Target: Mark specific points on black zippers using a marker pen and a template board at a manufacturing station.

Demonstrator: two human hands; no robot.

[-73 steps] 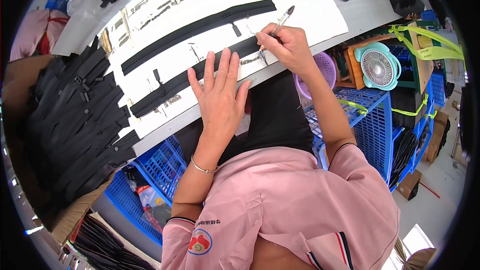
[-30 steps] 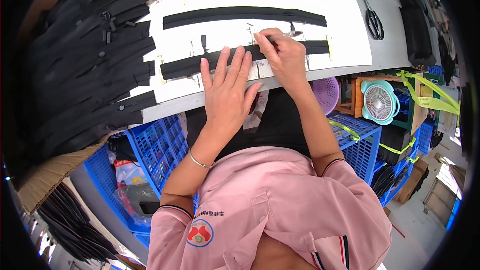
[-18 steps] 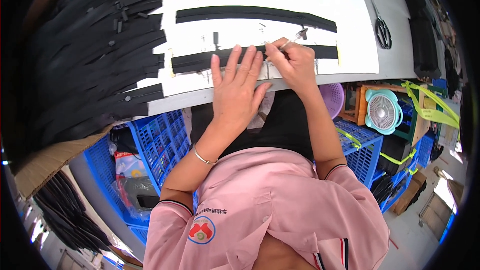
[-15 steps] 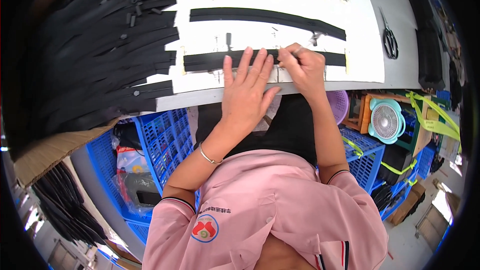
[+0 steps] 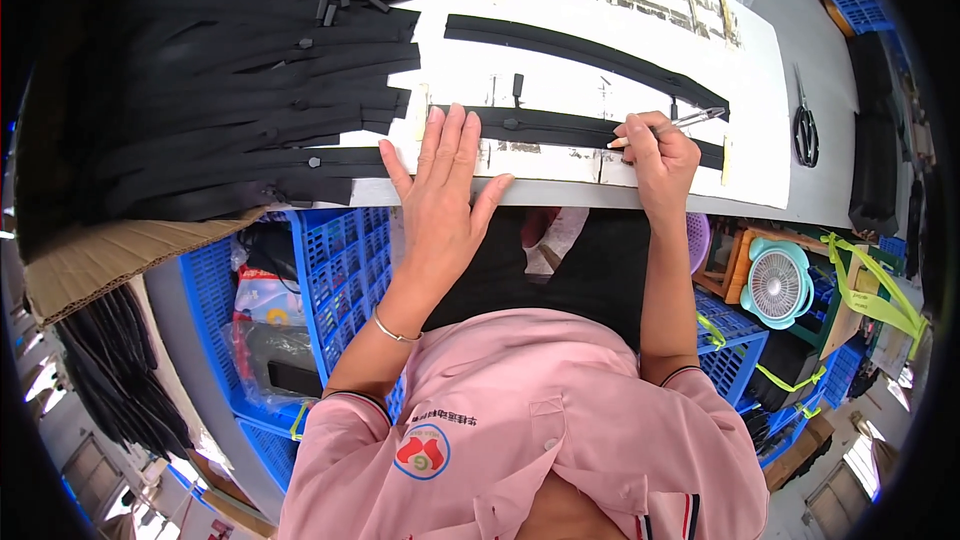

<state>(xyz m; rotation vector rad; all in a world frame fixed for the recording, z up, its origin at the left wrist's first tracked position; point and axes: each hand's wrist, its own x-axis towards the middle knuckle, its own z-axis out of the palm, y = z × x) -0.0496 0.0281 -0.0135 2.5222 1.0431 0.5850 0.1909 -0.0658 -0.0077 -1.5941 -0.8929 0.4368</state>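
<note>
White board bears black strip, left hand partly hiding it.

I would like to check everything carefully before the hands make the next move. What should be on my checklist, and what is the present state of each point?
1. Left hand on the near strip: ok, fingers lie over its left end.
2. Pen held in the right hand: ok.
3. Pen tip touching the near strip: cannot tell; it is at the strip's lower edge.
4. Far strip out of both hands: ok, it lies beyond them on the board.
5. Pile off the board: not ok, strip ends overlap its left side.
6. Scissors away from the hands: ok, right of the board.
</note>
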